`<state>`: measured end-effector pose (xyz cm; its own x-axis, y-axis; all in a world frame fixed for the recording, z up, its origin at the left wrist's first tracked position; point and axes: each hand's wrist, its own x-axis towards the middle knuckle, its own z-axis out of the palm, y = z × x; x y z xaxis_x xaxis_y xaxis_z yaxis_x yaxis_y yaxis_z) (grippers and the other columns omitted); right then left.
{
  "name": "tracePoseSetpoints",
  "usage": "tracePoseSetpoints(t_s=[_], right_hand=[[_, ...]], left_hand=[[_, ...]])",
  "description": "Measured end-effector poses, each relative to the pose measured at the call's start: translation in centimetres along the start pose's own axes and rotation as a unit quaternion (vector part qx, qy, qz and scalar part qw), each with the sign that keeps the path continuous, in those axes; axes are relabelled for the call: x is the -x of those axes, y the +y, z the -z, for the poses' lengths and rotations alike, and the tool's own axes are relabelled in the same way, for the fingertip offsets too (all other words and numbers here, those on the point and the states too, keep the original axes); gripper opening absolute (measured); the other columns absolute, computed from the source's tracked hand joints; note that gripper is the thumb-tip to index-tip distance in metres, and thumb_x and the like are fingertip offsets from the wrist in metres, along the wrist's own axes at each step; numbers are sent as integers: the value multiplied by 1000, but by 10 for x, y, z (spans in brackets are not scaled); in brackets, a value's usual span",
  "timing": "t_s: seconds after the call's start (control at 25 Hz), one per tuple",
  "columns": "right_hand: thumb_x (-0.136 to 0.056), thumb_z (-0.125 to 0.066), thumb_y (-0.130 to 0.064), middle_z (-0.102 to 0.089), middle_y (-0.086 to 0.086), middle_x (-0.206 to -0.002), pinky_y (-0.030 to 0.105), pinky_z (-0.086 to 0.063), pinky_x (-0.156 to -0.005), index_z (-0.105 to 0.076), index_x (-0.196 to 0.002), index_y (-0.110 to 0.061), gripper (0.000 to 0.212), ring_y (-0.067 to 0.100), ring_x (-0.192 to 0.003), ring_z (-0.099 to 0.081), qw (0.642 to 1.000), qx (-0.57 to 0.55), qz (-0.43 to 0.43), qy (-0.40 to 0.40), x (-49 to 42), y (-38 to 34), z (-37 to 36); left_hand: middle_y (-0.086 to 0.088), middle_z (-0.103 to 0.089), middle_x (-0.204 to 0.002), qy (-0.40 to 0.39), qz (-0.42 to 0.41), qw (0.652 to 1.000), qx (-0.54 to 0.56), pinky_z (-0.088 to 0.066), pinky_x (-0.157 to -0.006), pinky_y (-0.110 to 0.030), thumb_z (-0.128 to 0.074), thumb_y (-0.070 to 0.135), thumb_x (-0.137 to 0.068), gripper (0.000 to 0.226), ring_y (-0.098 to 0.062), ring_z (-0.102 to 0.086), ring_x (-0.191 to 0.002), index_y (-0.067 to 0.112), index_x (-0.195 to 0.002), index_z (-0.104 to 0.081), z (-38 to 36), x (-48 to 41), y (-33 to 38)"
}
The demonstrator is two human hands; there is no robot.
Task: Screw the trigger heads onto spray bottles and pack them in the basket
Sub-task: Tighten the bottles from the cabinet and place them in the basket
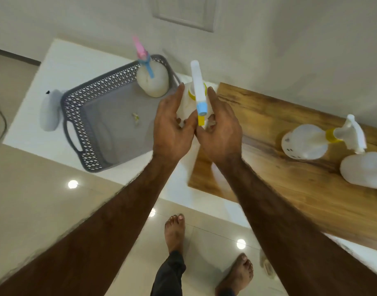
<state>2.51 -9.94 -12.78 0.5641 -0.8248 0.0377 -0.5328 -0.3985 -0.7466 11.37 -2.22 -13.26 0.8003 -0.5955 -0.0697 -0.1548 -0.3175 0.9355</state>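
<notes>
Both hands [196, 124] around bottle [184, 101] — basket [110, 116] beside

We hold one bottle [184, 103] between our left hand [172, 127] and right hand [220, 129], above the table [44, 86]. The basket [110, 116] sits to the left, with a bottle inside [152, 82] at its far corner. On the board [290, 167] to the right lie two more bottles [305, 142].

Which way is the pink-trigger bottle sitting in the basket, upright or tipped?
Upright. The pink-trigger bottle stands on its base in the far corner of the grey basket, trigger head on top and pointing up.
</notes>
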Motion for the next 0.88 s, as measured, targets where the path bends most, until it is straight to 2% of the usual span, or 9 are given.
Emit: tracePoseSetpoints(t_s=[0.12,0.28,0.32,0.48,0.56,0.64,0.72,0.8,0.88], right_hand=[[-88,-67,-39,-65,2,-129,39,-61,-87,-38,-155,-22,75,19,-108,-66,998,35,13,-51,-10,-19,-30],[-91,-63,-28,-63,5,-131,38,-56,-95,-39,-155,-23,69,21,-115,-60,991,75,13,-112,-21,-30,-69],[-93,-62,-28,-62,5,-134,39,-54,-99,-39,-156,-24,67,22,-119,-59,989,84,5,-119,-24,-31,-75],[-98,-54,-28,-65,5,-136,38,-51,-104,-41,-154,-24,57,27,-123,-61,983,121,-17,-134,-34,-29,-89],[-100,-53,-31,-67,7,-131,38,-52,-101,-41,-153,-23,55,28,-118,-64,983,130,-23,-131,-38,-28,-91],[-101,-53,-33,-69,7,-126,39,-54,-98,-44,-151,-21,53,28,-113,-65,984,134,-26,-117,-41,-28,-91],[-100,-54,-30,-69,8,-123,39,-55,-96,-48,-149,-20,50,27,-112,-66,985,135,-28,-102,-39,-29,-90],[-98,-56,-24,-67,9,-126,39,-54,-95,-53,-145,-18,48,28,-114,-65,988,120,-32,-91,-33,-28,-86],[-97,-57,-20,-63,8,-132,37,-57,-92,-57,-142,-14,45,27,-111,-67,992,96,-22,-80,-24,-26,-77]], left_hand=[[-11,-62,-131,31,-18,998,-53,-59,-99,-41,-72,33,-94,57,-19,-63,-124,14,-145,-55,30,-15,-19],[-12,-59,-131,40,41,997,-45,-57,-102,-48,-74,27,-90,46,-27,-64,-121,39,-129,-53,46,-29,-46],[-12,-59,-131,40,54,997,-34,-57,-102,-48,-74,27,-89,45,-26,-64,-120,40,-127,-54,45,-33,-51],[-6,-59,-127,50,81,994,-52,-59,-97,-37,-75,34,-90,39,-8,-64,-101,29,-126,-62,37,-48,-65],[-5,-62,-129,52,102,993,-41,-59,-99,-39,-75,39,-90,30,-13,-66,-105,46,-114,-58,32,-53,-65],[-6,-63,-130,55,109,992,-44,-59,-100,-42,-75,41,-90,30,-20,-68,-111,55,-106,-54,29,-58,-64],[-7,-64,-129,59,110,990,-59,-59,-100,-46,-76,42,-89,33,-22,-68,-111,44,-117,-60,29,-58,-64],[-10,-65,-127,61,114,989,-74,-59,-98,-49,-76,44,-88,51,-24,-69,-111,22,-131,-59,26,-53,-64],[-14,-64,-129,61,115,988,-85,-58,-99,-51,-77,42,-87,57,-28,-68,-113,13,-133,-58,23,-49,-63]])
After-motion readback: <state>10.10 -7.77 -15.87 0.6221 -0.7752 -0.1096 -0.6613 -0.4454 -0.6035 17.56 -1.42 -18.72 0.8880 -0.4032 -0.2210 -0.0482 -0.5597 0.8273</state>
